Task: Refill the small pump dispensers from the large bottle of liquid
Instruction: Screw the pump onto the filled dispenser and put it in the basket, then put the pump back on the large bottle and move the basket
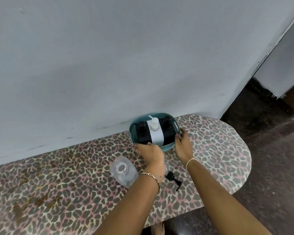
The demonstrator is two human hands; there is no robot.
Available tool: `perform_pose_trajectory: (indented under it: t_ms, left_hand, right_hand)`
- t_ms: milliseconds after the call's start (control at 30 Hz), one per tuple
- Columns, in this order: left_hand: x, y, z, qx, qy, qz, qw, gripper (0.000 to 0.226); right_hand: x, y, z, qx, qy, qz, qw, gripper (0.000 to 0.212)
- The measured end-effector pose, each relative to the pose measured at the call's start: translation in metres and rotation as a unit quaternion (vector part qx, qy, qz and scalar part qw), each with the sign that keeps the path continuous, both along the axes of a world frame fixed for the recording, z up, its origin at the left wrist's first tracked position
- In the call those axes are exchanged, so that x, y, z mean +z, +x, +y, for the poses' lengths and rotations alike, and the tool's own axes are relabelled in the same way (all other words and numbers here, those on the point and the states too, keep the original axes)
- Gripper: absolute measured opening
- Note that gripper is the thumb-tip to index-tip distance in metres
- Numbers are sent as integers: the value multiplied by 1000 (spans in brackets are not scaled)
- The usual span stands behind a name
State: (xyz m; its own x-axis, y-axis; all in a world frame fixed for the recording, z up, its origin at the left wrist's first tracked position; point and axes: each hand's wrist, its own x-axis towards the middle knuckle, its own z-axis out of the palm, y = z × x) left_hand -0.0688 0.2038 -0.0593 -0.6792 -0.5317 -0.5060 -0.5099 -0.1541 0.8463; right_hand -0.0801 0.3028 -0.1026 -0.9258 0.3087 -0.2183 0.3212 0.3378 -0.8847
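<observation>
A teal basket (168, 148) stands against the wall and holds three pump dispensers: a black one (142, 131) on the left, a white one (155, 131) in the middle, a black one (166, 127) on the right. My left hand (150, 150) grips the basket's near rim, fingertips touching the left black dispenser. My right hand (183, 141) grips the basket's right rim. The large clear bottle (123, 173) stands uncapped on the table beside my left wrist. Its black pump head (174, 180) lies loose on the table between my forearms.
The table (66, 184) has a leopard-print cover and a rounded right end (241, 158). A grey wall (109, 65) rises right behind the basket. Dark floor (270, 175) lies to the right. A bare foot (157, 228) shows under the table edge.
</observation>
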Motion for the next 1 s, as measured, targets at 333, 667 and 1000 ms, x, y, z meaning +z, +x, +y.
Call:
perform_pose_trajectory:
  t_ms: [333,667,1000]
  left_hand:
    - [92,42,-22,-212,-89,152,961,66]
    - [102,85,-120,-243,-228,150,931,69]
    - [17,117,-141,-346,-176,43,921,136]
  right_hand:
    - [4,65,-3,36,58,-62,996,40]
    - [-21,102,-10,177,166,-180,954,58]
    - [-31,106,-14,175,255,-131,942,36]
